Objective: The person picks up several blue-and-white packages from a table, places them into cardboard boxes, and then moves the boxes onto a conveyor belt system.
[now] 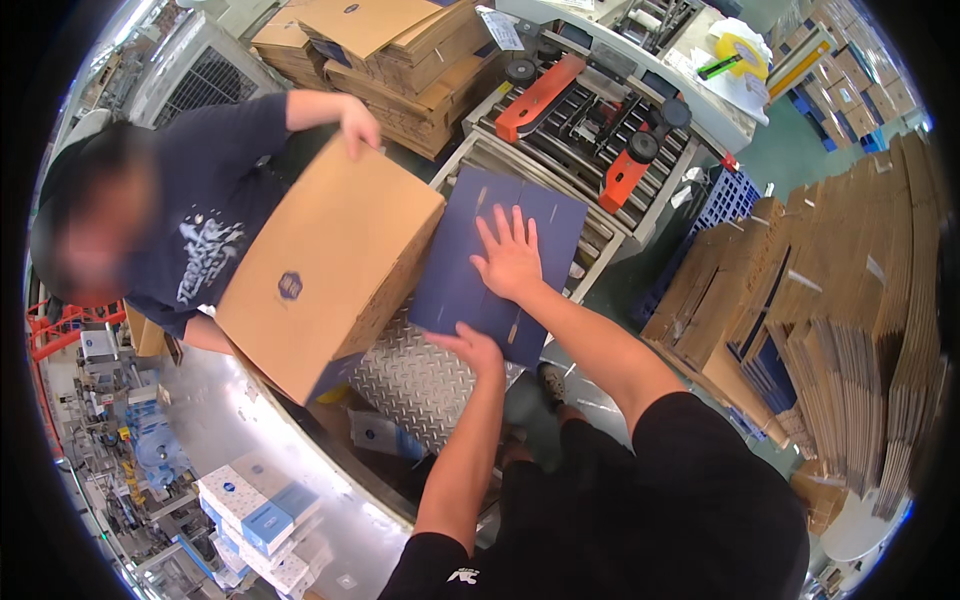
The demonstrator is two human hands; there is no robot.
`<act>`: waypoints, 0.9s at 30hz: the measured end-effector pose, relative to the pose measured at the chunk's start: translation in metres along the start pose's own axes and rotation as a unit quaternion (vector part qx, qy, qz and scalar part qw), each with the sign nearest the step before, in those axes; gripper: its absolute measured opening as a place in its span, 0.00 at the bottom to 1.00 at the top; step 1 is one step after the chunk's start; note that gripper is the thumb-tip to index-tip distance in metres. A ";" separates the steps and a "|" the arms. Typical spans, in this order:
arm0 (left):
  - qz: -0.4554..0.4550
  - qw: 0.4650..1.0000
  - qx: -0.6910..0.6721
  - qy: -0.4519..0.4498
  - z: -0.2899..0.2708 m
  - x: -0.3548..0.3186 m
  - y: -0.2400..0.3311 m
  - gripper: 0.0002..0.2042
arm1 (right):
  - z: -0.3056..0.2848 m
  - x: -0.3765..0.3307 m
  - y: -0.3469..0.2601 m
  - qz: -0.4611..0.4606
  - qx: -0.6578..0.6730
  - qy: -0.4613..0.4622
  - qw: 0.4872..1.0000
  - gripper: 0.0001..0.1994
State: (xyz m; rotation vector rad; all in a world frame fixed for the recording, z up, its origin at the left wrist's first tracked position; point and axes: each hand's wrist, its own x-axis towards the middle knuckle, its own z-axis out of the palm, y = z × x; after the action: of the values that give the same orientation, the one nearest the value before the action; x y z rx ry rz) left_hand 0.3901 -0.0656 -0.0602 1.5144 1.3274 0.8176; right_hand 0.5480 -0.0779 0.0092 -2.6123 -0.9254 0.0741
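A dark blue cardboard box lies before me at the end of the roller conveyor, next to a diamond-patterned metal plate. My right hand rests flat on its top with the fingers spread. At its near left edge is my left hand, fingers stretched out and touching the side. To the left, a person holds a large brown carton tilted, one hand at its top edge, the other at its lower left. The carton's lower right side comes close to the blue box.
A carton sealing machine with orange arms stands beyond the box. Folded cartons are stacked at the right, more flat cardboard at the back left. White-and-blue packages sit on a metal table at lower left. A tape roll lies at the far right.
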 end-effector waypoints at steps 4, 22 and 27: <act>0.058 0.997 -0.013 -0.039 0.115 0.032 0.044 0.36 | -0.015 0.061 0.085 -0.048 -0.053 -0.003 0.997 0.36; -0.168 0.893 -0.138 -0.395 -0.010 -0.084 0.055 0.27 | -0.130 -0.094 0.169 -0.023 0.169 0.101 0.980 0.13; -0.376 0.827 0.013 -0.417 -0.191 -0.142 -0.091 0.18 | -0.334 -0.178 0.146 -0.104 -0.021 0.215 0.971 0.11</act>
State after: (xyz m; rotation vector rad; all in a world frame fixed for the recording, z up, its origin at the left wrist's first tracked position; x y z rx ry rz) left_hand 0.1550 -0.1653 -0.0664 0.9958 1.0777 -0.3613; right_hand 0.5522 -0.4002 0.2557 -2.4044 -1.0329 -0.5472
